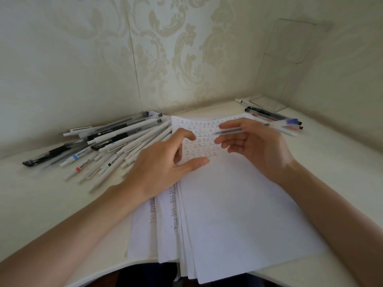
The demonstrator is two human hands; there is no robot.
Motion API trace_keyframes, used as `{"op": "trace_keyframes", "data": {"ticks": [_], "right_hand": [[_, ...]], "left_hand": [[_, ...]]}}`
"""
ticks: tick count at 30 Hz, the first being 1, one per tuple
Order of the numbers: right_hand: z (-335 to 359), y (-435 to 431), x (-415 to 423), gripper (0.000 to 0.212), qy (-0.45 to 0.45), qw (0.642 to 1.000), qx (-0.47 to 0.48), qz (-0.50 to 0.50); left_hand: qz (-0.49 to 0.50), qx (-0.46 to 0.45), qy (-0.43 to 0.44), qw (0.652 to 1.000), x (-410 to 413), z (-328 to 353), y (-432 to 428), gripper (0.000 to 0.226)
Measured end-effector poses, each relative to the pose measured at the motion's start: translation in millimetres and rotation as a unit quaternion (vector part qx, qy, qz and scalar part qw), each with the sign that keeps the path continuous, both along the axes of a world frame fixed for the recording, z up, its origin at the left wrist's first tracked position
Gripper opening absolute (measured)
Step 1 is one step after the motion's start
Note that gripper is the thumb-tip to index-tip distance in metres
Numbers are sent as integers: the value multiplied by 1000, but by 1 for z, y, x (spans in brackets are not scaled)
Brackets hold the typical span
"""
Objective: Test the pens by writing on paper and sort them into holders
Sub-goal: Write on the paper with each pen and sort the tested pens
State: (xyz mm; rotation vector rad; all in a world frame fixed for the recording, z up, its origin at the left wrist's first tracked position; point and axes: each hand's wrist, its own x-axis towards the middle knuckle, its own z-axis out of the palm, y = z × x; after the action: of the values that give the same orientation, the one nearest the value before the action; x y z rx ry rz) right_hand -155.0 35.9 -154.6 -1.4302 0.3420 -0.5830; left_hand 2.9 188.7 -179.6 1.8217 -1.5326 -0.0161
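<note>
Pinching blue-capped pen (275, 124) in right hand (256, 147) above far end of paper stack (238, 204), tip possibly off sheet. Resting left hand (163, 162), relaxed and empty, on same stack. Heaped on worktop (62, 195) left of stack: pen pile (116, 139).

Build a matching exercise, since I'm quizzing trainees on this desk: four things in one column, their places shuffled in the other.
1 large pen pile
2 blue-capped pen
3 left hand
4 small pen group

a in the right hand
b on the table, left of the paper
c over the paper's left edge
d on the table, right of the paper

Pairs: 1-b, 2-a, 3-c, 4-d
</note>
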Motion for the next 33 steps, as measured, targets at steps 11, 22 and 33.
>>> {"op": "trace_keyframes", "data": {"ticks": [11,22,33], "right_hand": [[8,-4,3,54,81,977,-33,-192],[-10,4,23,32,206,926,-232,-216],[-18,2,25,25,179,926,-248,-221]], "left_hand": [[-98,79,-154,980,-7,-5,-4,57],[-96,89,-140,981,-8,-5,-5,56],[-96,97,-124,983,-8,-3,-4,56]]}}
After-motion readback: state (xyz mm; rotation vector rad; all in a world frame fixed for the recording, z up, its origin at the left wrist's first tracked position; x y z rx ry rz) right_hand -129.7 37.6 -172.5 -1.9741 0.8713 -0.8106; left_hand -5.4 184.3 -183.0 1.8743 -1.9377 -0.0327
